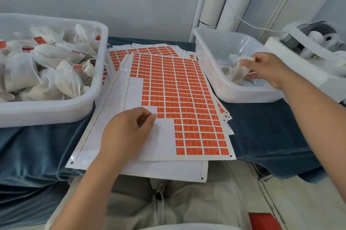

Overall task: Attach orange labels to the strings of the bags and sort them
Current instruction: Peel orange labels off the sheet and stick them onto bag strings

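- Blue-draped counter (262,127) against a pale wall; orange label sheets (179,87) stacked at centre.
- At 9 o'clock, left bin (46,112) heaped with labelled bags (54,55); at 2 o'clock, right bin (234,95) nearly spent.
- Right hand (265,69) gripping a bag (240,69) inside right bin.
- Left hand (129,130) curled at the label edge; pinching one or not, cannot tell.
- Risks: label folding onto itself or fingers; string snagging neighbours; loose sheets sliding off the near edge.
- Yellow print on labels, too small to read.
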A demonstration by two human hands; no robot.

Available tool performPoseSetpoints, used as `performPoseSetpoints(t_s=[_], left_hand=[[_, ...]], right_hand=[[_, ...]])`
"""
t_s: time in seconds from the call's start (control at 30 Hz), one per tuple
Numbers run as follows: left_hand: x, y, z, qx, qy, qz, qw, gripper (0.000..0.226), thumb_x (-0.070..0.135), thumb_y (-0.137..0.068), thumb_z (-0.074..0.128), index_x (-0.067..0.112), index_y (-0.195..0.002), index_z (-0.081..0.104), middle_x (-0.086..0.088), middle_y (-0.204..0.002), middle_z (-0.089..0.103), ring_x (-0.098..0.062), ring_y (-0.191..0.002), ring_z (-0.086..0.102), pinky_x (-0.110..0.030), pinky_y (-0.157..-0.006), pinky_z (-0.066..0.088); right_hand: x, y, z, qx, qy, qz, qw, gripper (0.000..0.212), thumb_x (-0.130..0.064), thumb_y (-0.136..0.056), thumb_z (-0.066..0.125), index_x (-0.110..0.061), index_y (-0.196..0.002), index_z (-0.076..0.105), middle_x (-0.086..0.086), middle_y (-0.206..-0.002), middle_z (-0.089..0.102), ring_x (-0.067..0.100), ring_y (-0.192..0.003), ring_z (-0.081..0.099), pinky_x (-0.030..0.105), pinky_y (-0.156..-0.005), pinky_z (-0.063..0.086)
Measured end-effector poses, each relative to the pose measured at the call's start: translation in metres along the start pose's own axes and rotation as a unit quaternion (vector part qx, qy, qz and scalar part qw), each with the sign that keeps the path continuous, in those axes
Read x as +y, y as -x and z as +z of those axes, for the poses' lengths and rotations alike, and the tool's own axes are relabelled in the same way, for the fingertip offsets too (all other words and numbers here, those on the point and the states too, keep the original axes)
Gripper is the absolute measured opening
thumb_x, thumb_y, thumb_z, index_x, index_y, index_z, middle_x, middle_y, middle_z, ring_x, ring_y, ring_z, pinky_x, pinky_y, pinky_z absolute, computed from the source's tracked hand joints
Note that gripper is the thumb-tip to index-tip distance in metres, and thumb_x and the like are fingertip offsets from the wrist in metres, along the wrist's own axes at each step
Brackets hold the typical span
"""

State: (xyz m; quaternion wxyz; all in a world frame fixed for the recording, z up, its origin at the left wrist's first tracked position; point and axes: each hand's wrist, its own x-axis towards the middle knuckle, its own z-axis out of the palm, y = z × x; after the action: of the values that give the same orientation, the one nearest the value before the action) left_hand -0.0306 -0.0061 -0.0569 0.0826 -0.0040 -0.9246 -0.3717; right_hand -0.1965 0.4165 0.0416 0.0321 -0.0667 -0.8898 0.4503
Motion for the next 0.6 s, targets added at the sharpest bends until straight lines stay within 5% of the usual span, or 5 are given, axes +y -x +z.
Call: performPoseSetpoints(t_s=[0.17, 0.33, 0.43, 0.6], left_hand=[[0.001, 0.000, -0.005, -0.013, -0.008, -0.005, 1.000, 0.020, 0.051, -0.100, 0.061, 0.035, -0.094, 0.071, 0.023, -0.087, 0.070, -0.005, -0.074, 0.064, -0.015, -0.068, 0.045], [0.010, 0.005, -0.015, -0.016, -0.007, 0.008, 1.000, 0.023, 0.055, -0.099, 0.059, 0.037, -0.094, 0.072, 0.024, -0.089, 0.072, -0.004, -0.076, 0.067, -0.019, -0.070, 0.050], [0.029, 0.015, -0.020, 0.004, 0.059, 0.063, 0.996, 0.023, 0.060, -0.095, 0.056, 0.043, -0.098, 0.071, 0.030, -0.089, 0.072, 0.003, -0.082, 0.069, -0.012, -0.068, 0.050], [0.056, 0.031, -0.021, -0.014, 0.247, 0.087, 0.965, 0.038, 0.065, -0.094, 0.042, 0.043, -0.107, 0.070, 0.032, -0.104, 0.072, 0.006, -0.103, 0.068, -0.005, -0.077, 0.053]], right_hand=[[-0.012, 0.015, 0.001, 0.096, 0.065, -0.067, 0.991, 0.053, -0.060, -0.085, 0.075, -0.009, -0.082, 0.061, 0.001, -0.081, 0.070, 0.018, -0.080, 0.073, 0.046, -0.084, 0.064], [-0.050, 0.052, 0.016, 0.153, 0.021, -0.142, 0.978, 0.051, -0.061, -0.083, 0.073, -0.013, -0.076, 0.057, -0.006, -0.068, 0.062, 0.009, -0.069, 0.064, 0.045, -0.077, 0.060], [-0.070, 0.093, 0.044, 0.105, -0.046, -0.156, 0.981, 0.046, -0.056, -0.082, 0.075, -0.012, -0.080, 0.060, 0.008, -0.077, 0.064, 0.015, -0.075, 0.065, 0.045, -0.074, 0.057], [-0.094, 0.168, 0.111, -0.058, -0.065, -0.202, 0.976, 0.015, -0.054, -0.088, 0.071, -0.044, -0.079, 0.064, -0.018, -0.084, 0.070, 0.001, -0.081, 0.071, 0.016, -0.065, 0.056]])
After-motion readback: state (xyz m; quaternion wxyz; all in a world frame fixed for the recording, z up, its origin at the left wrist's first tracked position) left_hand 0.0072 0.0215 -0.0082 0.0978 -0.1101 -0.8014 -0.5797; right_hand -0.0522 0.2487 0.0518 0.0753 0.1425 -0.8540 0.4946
